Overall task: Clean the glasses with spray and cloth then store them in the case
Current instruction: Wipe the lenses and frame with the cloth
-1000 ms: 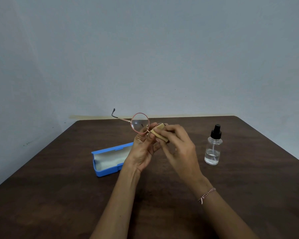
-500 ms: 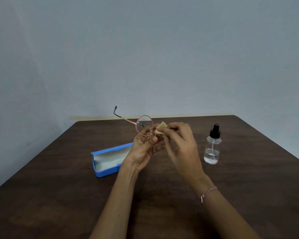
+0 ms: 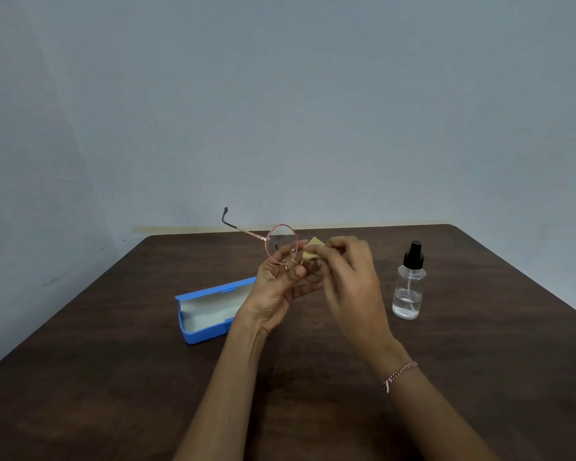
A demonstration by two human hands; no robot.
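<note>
1. Clearly, both hands are raised above the dark wooden table (image 3: 113, 377) in the head view, near its middle and close to each other.
2. The left hand (image 3: 273, 294) holds the glasses (image 3: 281, 243) near the bridge. Its thumb and fingers are curled around the lower part of the frame, and the palm faces the camera.
3. The glasses have a thin pink round frame. One lens shows fully and stands upright. Its temple arm (image 3: 243, 230) points away to the left and ends in a dark tip (the second lens is hidden behind the cloth and the fingers).
4. The right hand (image 3: 350, 277) pinches a small yellow cloth (image 3: 313, 249) between its fingertips, just beside the visible lens. This hand is a little blurred, so I cannot tell exactly which part of the glasses the cloth touches.
5. The blue case (image 3: 210, 311) lies open on the table, to the left of the left hand and partly behind the left wrist. Its pale lining shows.
6. The spray bottle (image 3: 408, 287) stands upright on the table to the right of the right hand, apart from it. It has a black spray head and a little clear liquid at the bottom.
7. A pink and white bracelet (image 3: 399, 375) sits on the right wrist, and a plain grey-blue wall (image 3: 280, 111) stands behind the table.
</note>
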